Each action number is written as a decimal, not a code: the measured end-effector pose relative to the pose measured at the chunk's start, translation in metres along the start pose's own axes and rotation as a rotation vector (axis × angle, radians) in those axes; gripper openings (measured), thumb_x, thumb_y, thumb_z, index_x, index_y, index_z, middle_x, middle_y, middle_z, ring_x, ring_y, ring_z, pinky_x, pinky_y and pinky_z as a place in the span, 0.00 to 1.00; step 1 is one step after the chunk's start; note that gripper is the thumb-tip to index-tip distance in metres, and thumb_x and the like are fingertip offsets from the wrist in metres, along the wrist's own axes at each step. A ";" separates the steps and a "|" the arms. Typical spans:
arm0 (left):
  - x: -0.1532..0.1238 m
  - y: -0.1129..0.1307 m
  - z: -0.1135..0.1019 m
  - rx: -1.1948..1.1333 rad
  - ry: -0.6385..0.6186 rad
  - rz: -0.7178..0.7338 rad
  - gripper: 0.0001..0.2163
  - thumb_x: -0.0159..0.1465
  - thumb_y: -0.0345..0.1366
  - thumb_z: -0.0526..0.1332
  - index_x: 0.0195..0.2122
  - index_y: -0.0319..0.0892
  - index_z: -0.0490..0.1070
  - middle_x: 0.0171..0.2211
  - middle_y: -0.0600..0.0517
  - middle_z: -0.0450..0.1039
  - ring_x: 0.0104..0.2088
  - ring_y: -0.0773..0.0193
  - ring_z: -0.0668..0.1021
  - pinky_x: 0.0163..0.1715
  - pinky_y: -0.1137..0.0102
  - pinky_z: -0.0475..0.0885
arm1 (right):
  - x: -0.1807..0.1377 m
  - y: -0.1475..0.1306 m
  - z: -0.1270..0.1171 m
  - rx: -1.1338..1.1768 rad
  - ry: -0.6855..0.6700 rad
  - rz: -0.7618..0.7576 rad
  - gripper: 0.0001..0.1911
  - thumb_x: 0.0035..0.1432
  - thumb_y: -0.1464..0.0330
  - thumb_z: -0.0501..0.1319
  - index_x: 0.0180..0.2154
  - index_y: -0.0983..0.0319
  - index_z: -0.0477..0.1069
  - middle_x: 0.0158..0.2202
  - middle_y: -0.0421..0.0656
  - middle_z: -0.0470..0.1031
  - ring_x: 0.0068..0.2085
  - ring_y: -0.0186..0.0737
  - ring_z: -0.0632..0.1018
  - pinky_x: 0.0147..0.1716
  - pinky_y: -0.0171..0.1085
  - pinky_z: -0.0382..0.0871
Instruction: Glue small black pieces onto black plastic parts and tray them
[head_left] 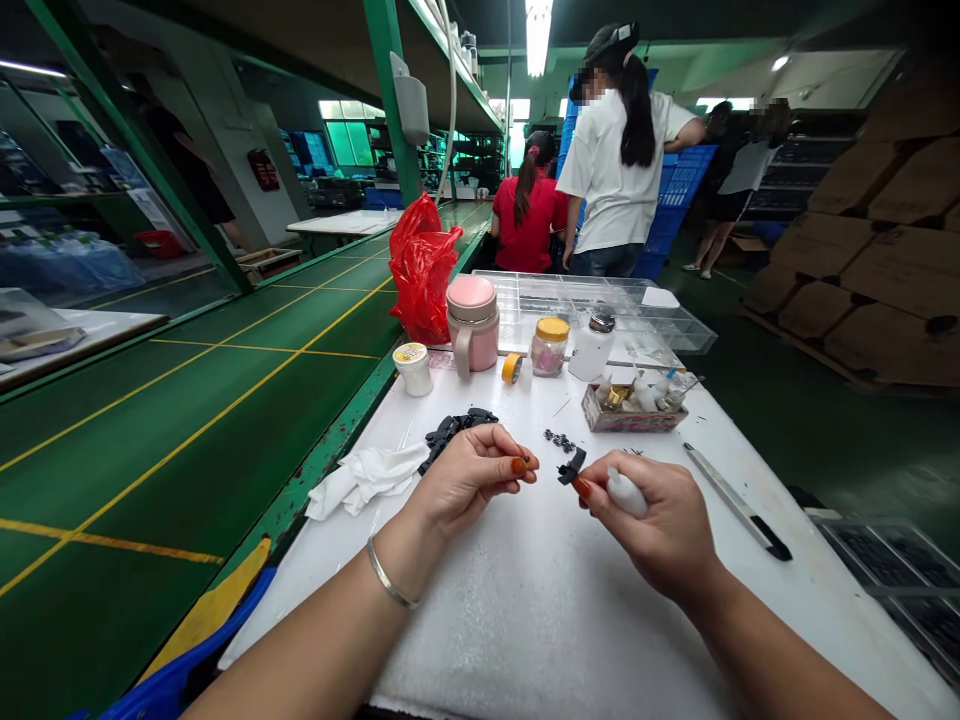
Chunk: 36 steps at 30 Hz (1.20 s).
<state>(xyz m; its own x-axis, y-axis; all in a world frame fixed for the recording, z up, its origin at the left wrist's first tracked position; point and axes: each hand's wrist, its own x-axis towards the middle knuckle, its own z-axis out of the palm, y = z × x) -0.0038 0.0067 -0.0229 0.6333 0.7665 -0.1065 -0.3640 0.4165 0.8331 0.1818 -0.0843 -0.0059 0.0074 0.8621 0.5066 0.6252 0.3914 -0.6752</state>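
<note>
My left hand (474, 472) is closed in a pinch over the white table (540, 600); whatever sits between thumb and forefinger is too small to name. My right hand (651, 518) pinches a small black plastic part (571, 468) at its fingertips and also holds a small white squeeze bottle (627, 493) in the palm. The two hands are a few centimetres apart. Just beyond the left hand lies a pile of black parts (456, 432). Several tiny dark pieces (559, 440) lie loose beyond the right hand.
A white cloth (367, 478) lies at the left edge, beside a green conveyor belt (187, 400). A utility knife (739, 503) lies to the right. Behind stand a pink mug (472, 322), jars, tape, a small box of bottles (634, 405), clear trays (600, 300) and a red bag (421, 265). Other people work farther back.
</note>
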 end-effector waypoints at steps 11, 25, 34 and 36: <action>0.001 -0.012 0.003 -0.082 -0.069 -0.061 0.10 0.46 0.31 0.75 0.27 0.38 0.76 0.28 0.53 0.72 0.29 0.70 0.75 0.27 0.76 0.71 | -0.002 -0.007 0.003 0.062 -0.043 0.000 0.10 0.58 0.68 0.60 0.24 0.61 0.71 0.20 0.38 0.72 0.21 0.34 0.71 0.22 0.33 0.62; 0.003 -0.018 0.004 -0.119 -0.070 -0.092 0.10 0.45 0.29 0.76 0.27 0.37 0.77 0.29 0.53 0.73 0.27 0.72 0.75 0.28 0.78 0.72 | -0.002 -0.012 0.005 -0.017 0.008 -0.066 0.08 0.56 0.71 0.60 0.24 0.62 0.69 0.19 0.36 0.71 0.20 0.31 0.70 0.22 0.31 0.60; 0.002 -0.016 0.007 -0.082 -0.025 -0.101 0.12 0.42 0.30 0.77 0.25 0.37 0.76 0.29 0.54 0.72 0.27 0.71 0.75 0.25 0.77 0.72 | -0.002 -0.012 0.005 -0.060 0.012 -0.069 0.09 0.54 0.72 0.59 0.23 0.61 0.67 0.18 0.36 0.68 0.19 0.31 0.68 0.21 0.31 0.59; 0.002 -0.016 0.007 -0.079 -0.027 -0.100 0.12 0.42 0.30 0.77 0.25 0.37 0.76 0.29 0.54 0.72 0.27 0.70 0.75 0.24 0.77 0.72 | -0.002 -0.012 0.005 -0.059 0.006 -0.069 0.08 0.54 0.73 0.59 0.23 0.61 0.67 0.18 0.35 0.68 0.19 0.31 0.67 0.21 0.31 0.59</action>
<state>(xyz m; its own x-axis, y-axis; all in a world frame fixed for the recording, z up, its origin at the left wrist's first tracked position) 0.0083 -0.0016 -0.0333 0.6869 0.7061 -0.1718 -0.3499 0.5286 0.7734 0.1700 -0.0888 -0.0015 -0.0329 0.8321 0.5537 0.6692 0.4298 -0.6061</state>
